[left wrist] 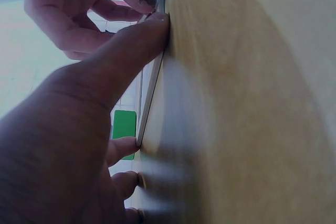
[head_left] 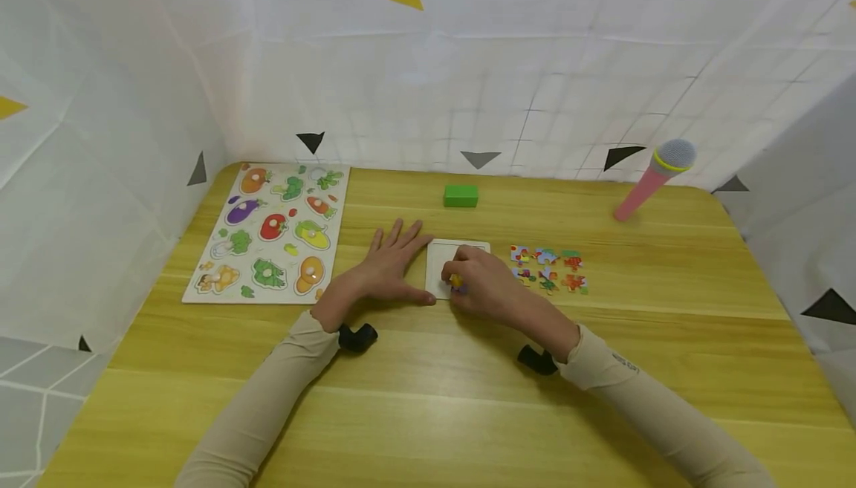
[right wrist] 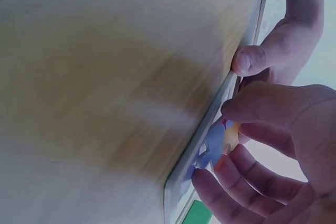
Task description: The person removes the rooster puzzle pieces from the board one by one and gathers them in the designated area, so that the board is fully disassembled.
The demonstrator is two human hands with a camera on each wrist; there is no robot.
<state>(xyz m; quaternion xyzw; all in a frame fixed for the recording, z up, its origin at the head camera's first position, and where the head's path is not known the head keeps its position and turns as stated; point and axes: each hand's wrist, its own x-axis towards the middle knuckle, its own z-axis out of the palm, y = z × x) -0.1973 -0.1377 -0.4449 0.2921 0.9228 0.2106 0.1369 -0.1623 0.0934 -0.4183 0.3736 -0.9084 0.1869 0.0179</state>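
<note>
A small white puzzle tray (head_left: 437,256) lies flat on the wooden table. My left hand (head_left: 388,269) is spread beside it, palm down, with the thumb and a fingertip against the tray's left edge. Over the tray, my right hand (head_left: 487,281) pinches a jigsaw piece (head_left: 456,281) coloured yellow and purple. The right wrist view shows this piece (right wrist: 230,135) between thumb and fingers, low over the tray; the fingers hide part of it. To the right of that hand, several loose jigsaw pieces (head_left: 547,256) lie in two rows.
A vegetable peg puzzle board (head_left: 337,198) lies at the back left of the table (head_left: 401,414). A green block (head_left: 461,196) sits behind the tray. Toward the back right stands a pink toy microphone (head_left: 642,194). White sheeting (head_left: 508,50) with coloured triangles encloses the table's back and sides.
</note>
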